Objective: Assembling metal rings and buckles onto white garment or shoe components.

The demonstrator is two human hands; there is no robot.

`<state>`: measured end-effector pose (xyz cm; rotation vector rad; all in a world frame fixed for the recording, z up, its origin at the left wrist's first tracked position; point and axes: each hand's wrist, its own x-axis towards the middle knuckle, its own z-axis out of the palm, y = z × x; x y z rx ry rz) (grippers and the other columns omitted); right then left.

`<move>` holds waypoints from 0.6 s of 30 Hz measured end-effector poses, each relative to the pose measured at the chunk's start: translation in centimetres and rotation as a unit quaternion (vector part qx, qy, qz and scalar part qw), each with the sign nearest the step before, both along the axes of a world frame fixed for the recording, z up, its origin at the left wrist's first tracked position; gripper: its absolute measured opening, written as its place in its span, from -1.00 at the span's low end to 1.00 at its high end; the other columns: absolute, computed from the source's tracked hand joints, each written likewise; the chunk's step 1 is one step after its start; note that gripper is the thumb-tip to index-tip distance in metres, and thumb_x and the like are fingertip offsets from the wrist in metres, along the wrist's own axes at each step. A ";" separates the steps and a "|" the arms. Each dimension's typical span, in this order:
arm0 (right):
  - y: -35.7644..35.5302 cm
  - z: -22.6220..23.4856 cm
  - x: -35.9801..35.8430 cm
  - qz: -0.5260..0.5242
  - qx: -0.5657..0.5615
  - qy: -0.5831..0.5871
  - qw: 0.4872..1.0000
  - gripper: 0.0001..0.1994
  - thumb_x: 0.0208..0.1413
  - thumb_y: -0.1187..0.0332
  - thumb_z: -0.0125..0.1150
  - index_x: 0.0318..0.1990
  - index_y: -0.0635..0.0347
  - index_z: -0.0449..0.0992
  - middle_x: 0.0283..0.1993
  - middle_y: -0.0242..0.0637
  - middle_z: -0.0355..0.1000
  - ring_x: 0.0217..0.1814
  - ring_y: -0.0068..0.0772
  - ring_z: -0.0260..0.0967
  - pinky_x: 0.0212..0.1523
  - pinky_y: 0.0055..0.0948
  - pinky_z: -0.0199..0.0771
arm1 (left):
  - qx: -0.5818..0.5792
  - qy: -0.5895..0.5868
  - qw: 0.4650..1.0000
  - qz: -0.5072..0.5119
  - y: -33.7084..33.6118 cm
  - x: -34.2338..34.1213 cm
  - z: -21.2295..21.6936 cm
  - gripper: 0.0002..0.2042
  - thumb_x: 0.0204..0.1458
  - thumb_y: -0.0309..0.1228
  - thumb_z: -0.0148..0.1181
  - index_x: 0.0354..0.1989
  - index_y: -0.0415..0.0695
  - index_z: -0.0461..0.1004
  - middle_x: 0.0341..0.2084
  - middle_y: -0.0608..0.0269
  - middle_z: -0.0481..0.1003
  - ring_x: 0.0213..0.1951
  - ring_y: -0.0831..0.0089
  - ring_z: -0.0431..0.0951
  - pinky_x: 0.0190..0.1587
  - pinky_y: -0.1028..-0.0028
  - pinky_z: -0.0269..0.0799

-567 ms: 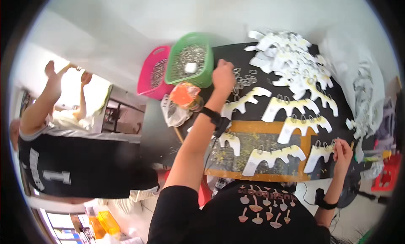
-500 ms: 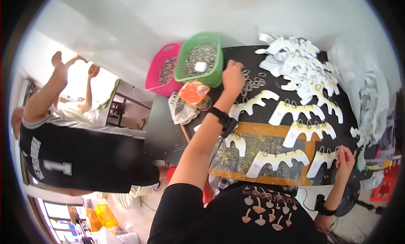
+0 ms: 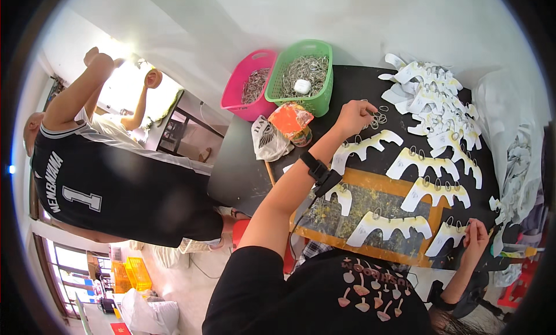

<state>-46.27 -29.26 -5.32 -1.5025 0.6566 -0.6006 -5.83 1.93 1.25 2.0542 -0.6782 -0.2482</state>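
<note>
The rings (image 3: 380, 119) look glossy metal, the green basket (image 3: 321, 101) plastic.

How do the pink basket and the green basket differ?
The pink basket is bright pink, while the green basket is light green. The pink basket stands to the left of the green basket. A small white object lies in the green basket; none shows in the pink basket. Both hold heaps of small metal loops.
</note>
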 end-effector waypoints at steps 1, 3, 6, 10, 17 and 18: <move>0.1 0.1 -0.1 -0.001 -0.005 0.001 1.000 -0.85 0.27 0.35 0.15 -0.17 0.24 0.55 -0.49 -0.51 0.33 -0.63 -0.85 0.08 -0.69 -0.76 -0.04 | 0.004 0.009 1.000 -0.002 0.0 -0.2 0.0 -0.78 -0.08 -0.57 0.27 -0.20 -0.28 0.57 -0.51 0.18 0.61 -0.47 0.56 0.58 -0.36 0.51 0.48; 0.1 0.0 -0.3 -0.003 0.006 0.003 1.000 -0.85 0.27 0.35 0.16 -0.17 0.25 0.55 -0.49 -0.51 0.34 -0.63 -0.85 0.08 -0.69 -0.76 -0.05 | 0.002 0.007 1.000 0.000 0.0 -0.2 -0.7 -0.78 -0.09 -0.57 0.27 -0.21 -0.28 0.54 -0.50 0.17 0.61 -0.47 0.55 0.59 -0.37 0.50 0.49; 0.4 0.1 0.0 -0.014 0.029 0.003 0.999 -0.84 0.27 0.36 0.17 -0.16 0.27 0.56 -0.48 -0.50 0.36 -0.62 -0.83 0.09 -0.68 -0.75 -0.05 | -0.018 0.009 1.000 -0.017 0.9 0.6 -2.2 -0.80 -0.06 -0.58 0.28 -0.22 -0.28 0.49 -0.46 0.13 0.60 -0.43 0.50 0.61 -0.40 0.51 0.49; 1.0 0.9 0.2 0.000 0.034 -0.008 0.999 -0.85 0.26 0.39 0.17 -0.17 0.29 0.56 -0.48 -0.49 0.37 -0.62 -0.82 0.10 -0.66 -0.73 -0.02 | -0.029 0.040 0.999 -0.017 1.7 1.0 -3.0 -0.83 0.00 -0.57 0.27 -0.26 -0.27 0.44 -0.48 0.18 0.57 -0.43 0.51 0.61 -0.40 0.56 0.46; 2.1 1.9 0.5 -0.017 0.034 0.001 0.999 -0.84 0.24 0.40 0.17 -0.17 0.31 0.58 -0.48 -0.47 0.39 -0.63 -0.82 0.09 -0.66 -0.74 0.00 | -0.010 0.049 0.999 -0.022 1.5 0.2 -2.7 -0.84 -0.03 -0.58 0.25 -0.27 -0.26 0.43 -0.52 0.18 0.58 -0.42 0.47 0.65 -0.37 0.51 0.50; 2.1 1.9 0.4 -0.016 0.034 0.003 0.999 -0.84 0.24 0.40 0.18 -0.17 0.31 0.58 -0.48 -0.47 0.39 -0.63 -0.82 0.09 -0.67 -0.74 -0.01 | 0.001 0.053 0.998 -0.015 1.4 0.0 -2.5 -0.84 -0.04 -0.58 0.25 -0.29 -0.26 0.42 -0.52 0.18 0.58 -0.43 0.47 0.65 -0.37 0.51 0.50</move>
